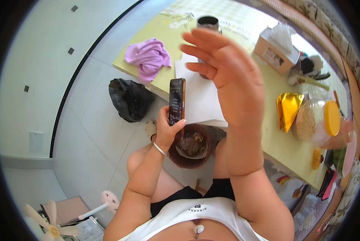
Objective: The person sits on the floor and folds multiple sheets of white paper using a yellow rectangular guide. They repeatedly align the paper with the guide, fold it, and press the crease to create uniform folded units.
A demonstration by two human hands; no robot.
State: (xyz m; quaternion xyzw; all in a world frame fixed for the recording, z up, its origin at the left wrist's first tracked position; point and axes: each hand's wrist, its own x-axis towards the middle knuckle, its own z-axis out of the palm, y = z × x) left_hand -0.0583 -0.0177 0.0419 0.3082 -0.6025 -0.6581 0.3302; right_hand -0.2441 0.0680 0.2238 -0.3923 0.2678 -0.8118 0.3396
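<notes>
Two bare hands showed near the middle of the frame: the left hand (168,126) gripped the lower end of a dark phone (177,98), left of centre by the table edge, while the right hand (236,76) was raised, apparently empty, fingers loosely extended. I judged the phone light and stiff, its smooth face slippery and breakable, best held by its long sides. White paper (200,100) lay beside it on a yellow-green table (276,140); a black bag (129,100) sat leftward on pale floor tiles (91,140).
</notes>
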